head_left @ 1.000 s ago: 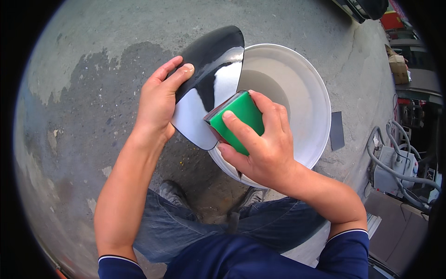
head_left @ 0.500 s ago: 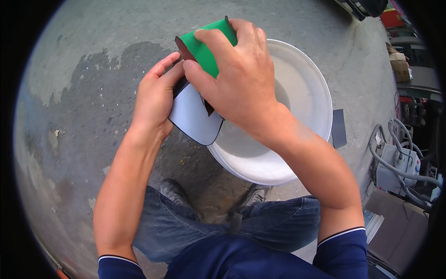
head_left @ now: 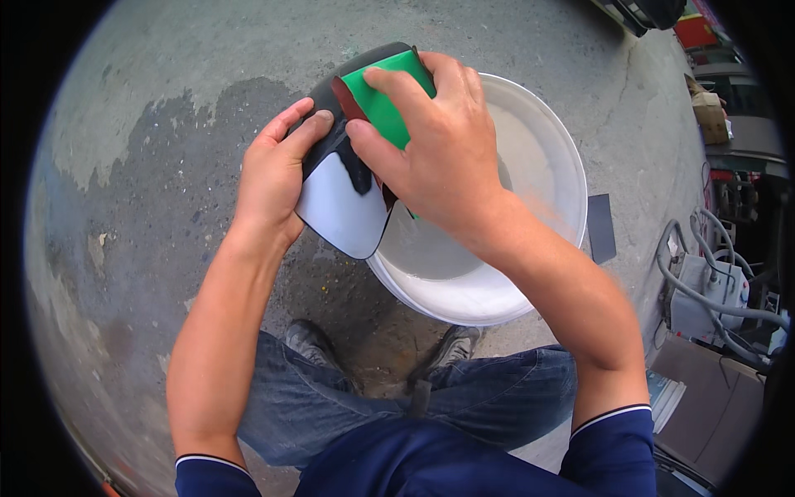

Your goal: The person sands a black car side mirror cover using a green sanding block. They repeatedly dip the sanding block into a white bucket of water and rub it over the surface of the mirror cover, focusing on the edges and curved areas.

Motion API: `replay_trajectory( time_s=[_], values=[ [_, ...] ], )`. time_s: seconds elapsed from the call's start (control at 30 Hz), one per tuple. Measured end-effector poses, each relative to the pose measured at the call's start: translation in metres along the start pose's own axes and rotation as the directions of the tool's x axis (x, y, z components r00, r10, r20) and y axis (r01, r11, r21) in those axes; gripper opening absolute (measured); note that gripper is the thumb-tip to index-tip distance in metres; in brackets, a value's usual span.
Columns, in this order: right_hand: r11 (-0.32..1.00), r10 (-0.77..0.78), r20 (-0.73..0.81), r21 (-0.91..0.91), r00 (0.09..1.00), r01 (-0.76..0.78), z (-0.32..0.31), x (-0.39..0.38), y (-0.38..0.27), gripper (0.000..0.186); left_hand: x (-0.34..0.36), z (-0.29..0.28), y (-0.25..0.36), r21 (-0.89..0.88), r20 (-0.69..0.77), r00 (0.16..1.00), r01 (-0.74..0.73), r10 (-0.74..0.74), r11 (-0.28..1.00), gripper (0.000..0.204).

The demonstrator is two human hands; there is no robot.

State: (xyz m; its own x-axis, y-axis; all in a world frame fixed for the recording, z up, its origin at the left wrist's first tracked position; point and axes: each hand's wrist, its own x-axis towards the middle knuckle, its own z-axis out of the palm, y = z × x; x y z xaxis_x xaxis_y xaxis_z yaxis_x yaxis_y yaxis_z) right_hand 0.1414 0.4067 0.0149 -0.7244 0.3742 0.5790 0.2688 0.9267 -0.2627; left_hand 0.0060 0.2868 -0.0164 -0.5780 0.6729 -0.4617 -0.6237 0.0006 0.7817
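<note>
By a round white bucket (head_left: 548, 157), the left hand (head_left: 273, 178) pinches a curved glossy black panel (head_left: 341, 195); the right hand (head_left: 451, 145) grips a green block (head_left: 383, 112).

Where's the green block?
In the head view, the green block is near the top, just left of centre, in the right hand, over the shiny panel.

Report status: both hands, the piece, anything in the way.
Left hand gripping curved panel by one edge. Right hand holding green block against it. White bucket beneath right hand; block hides part of panel.
</note>
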Motion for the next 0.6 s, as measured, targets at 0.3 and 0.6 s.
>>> replay_trajectory(
  time_s=[0.3,0.6],
  values=[
    [0.997,0.068,0.018,0.037,0.998,-0.068,-0.007,0.007,0.026,0.040,0.004,0.003,0.000,0.025,0.009,1.000,0.008,-0.008,1.000,0.055],
    [0.997,0.045,0.041,0.054,0.998,-0.048,-0.014,-0.002,0.030,0.044,0.005,0.008,0.005,0.065,-0.006,1.000,0.013,-0.012,0.998,0.055]
  ],
)
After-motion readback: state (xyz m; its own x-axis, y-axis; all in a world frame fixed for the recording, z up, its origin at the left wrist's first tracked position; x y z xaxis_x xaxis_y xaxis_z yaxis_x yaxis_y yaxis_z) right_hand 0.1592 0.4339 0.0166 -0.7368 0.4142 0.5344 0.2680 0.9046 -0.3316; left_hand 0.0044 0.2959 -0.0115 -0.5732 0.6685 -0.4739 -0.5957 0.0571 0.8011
